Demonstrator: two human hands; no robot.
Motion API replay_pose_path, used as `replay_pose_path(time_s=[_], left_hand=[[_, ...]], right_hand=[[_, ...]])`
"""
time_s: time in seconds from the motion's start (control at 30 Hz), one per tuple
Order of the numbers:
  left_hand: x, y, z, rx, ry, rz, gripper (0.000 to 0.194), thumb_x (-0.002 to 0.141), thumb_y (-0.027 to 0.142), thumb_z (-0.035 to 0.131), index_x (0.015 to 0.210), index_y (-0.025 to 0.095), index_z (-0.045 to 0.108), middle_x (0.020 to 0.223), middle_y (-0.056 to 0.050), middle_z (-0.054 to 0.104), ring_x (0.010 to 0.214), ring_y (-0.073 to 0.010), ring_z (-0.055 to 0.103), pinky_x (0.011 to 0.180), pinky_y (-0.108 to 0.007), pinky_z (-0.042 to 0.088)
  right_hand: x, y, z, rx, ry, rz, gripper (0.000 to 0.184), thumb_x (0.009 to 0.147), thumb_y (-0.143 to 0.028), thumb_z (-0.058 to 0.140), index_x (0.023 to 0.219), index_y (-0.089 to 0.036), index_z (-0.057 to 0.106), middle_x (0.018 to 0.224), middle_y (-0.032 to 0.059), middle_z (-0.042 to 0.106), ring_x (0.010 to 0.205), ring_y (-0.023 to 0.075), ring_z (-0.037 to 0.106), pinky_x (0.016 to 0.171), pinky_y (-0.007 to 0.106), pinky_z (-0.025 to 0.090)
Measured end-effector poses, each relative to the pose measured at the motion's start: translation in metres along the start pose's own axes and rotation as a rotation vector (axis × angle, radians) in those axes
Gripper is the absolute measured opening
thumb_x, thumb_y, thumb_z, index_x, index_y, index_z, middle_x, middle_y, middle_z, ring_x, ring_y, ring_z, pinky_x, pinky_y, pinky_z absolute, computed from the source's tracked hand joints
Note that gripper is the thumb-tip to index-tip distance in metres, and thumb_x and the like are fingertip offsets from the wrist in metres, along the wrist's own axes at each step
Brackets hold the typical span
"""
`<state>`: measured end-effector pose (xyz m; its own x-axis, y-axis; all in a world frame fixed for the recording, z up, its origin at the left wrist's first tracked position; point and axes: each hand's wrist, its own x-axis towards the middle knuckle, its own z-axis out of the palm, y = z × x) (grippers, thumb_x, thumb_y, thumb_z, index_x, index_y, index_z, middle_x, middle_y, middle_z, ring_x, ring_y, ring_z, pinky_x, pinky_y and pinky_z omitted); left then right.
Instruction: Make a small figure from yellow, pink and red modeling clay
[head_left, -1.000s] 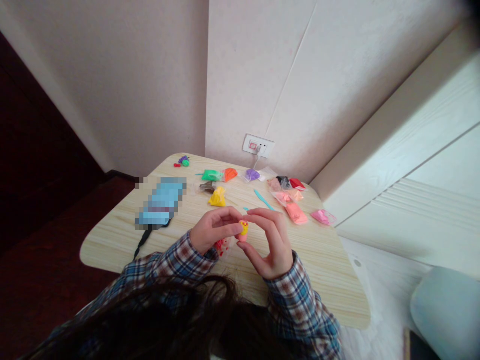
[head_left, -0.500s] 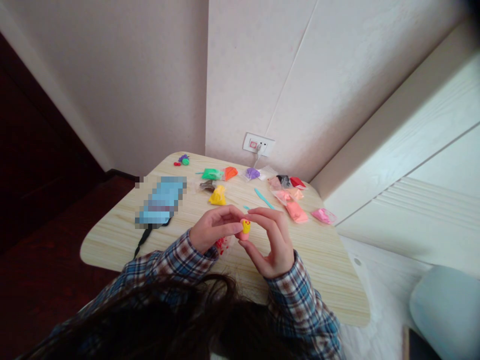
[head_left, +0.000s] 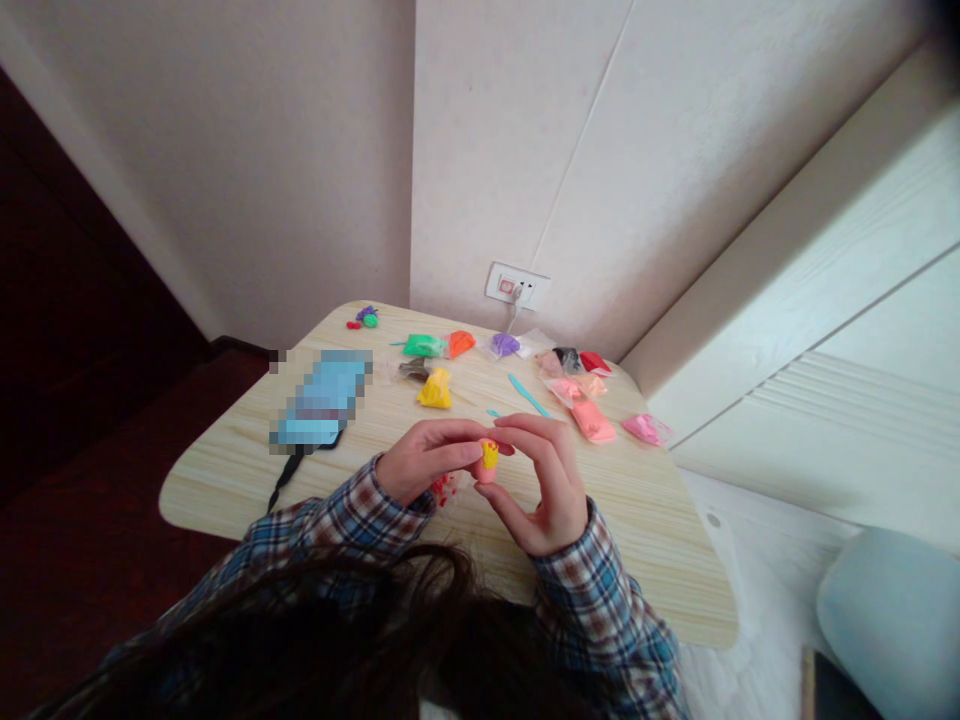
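Between my two hands, above the table (head_left: 622, 540), is a small pink clay piece (head_left: 487, 473) with a yellow patch and tiny red bits on its upper part. My left hand (head_left: 427, 460) pinches it from the left, fingertips and thumb close to the yellow patch. From the right, my right hand (head_left: 544, 485) holds it with the thumb below and the fingers curled over the top. Under my left wrist lies a clear bag with red clay (head_left: 444, 490), partly hidden.
Bags of clay lie beyond my hands: yellow (head_left: 435, 388), green (head_left: 424, 346), orange (head_left: 460, 344), purple (head_left: 505, 345), salmon (head_left: 592, 421) and pink (head_left: 646, 429). A blue modelling tool (head_left: 529, 395) lies among them. A phone-like device (head_left: 322, 400), blurred out, sits left. Small clay shapes (head_left: 367, 317) rest at the far left corner.
The clay piece has turned slightly in my fingers and sits a touch further left. Both hands keep nearly the same grip, and the things on the table have not moved.
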<state>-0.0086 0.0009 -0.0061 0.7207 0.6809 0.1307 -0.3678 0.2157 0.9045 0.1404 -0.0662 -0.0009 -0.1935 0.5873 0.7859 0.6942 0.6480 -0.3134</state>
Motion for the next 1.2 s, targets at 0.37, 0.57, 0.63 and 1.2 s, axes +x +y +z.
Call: replay_pose_path(time_s=[0.37,0.57,0.63,1.2], left_hand=[[-0.0003,0.0022,0.0012,-0.075,0.012,0.03,0.027,0.065,0.031,0.075,0.082,0.012,0.065,0.065,-0.001,0.065,0.06,-0.0107,0.056,0.06,-0.023,0.043],[0.0007,0.0018,0.002,-0.121,-0.014,0.036,0.026,0.066,0.024,0.075,0.084,0.012,0.062,0.069,-0.001,0.067,0.063,-0.0101,0.059,0.059,-0.02,0.044],[0.0005,0.0018,0.0019,-0.121,-0.023,0.038,0.025,0.067,0.023,0.075,0.083,0.012,0.06,0.069,-0.001,0.068,0.064,-0.0103,0.06,0.059,-0.019,0.044],[0.001,0.0012,0.0019,-0.084,-0.005,0.069,0.021,0.069,0.023,0.073,0.083,0.012,0.062,0.067,-0.001,0.067,0.063,-0.0104,0.061,0.059,-0.019,0.045]], right_hand=[[-0.0002,-0.0023,-0.003,-0.057,0.072,0.002,0.028,0.08,-0.026,0.059,0.107,-0.02,0.054,0.099,0.0095,0.056,0.092,0.0236,0.055,0.076,0.042,0.05],[0.0,-0.002,-0.0021,-0.046,0.078,-0.007,0.027,0.079,-0.022,0.06,0.105,-0.018,0.054,0.099,0.0095,0.056,0.092,0.0231,0.055,0.076,0.041,0.05],[0.0,-0.0019,-0.0018,-0.039,0.087,-0.006,0.025,0.079,-0.019,0.059,0.103,-0.019,0.054,0.098,0.0091,0.056,0.092,0.0225,0.055,0.076,0.04,0.05],[-0.0003,-0.0011,-0.0006,-0.01,0.057,0.004,0.034,0.078,-0.017,0.059,0.112,-0.018,0.051,0.103,0.0098,0.056,0.097,0.0222,0.054,0.081,0.04,0.05]])
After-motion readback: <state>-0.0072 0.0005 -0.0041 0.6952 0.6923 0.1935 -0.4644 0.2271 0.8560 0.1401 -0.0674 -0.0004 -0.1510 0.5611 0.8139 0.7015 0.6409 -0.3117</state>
